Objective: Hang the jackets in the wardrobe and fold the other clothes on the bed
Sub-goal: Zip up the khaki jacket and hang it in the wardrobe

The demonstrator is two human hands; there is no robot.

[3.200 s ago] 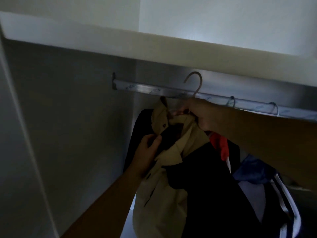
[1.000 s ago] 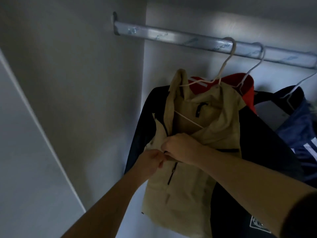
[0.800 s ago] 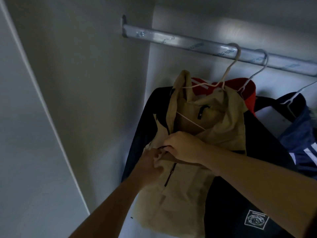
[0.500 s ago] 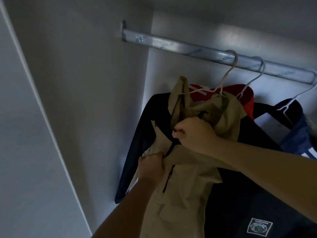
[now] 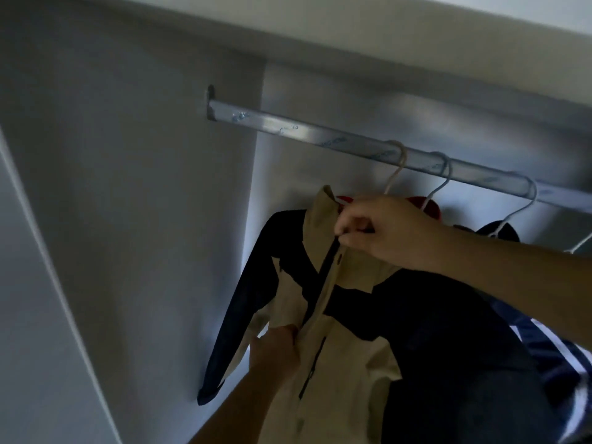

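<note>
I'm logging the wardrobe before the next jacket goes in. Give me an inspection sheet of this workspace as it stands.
Surface: no table in view; metal rail carries at least three hanger hooks.
Job's things: beige jacket hangs on the leftmost hanger.
Clutter: red garment and striped navy garment hang behind it, to the right.
Hands: left hand grips the beige jacket low by the zip; right hand pinches it near the collar.
Cables: nothing seen.
Surroundings: grey wardrobe side wall, shelf above.
</note>
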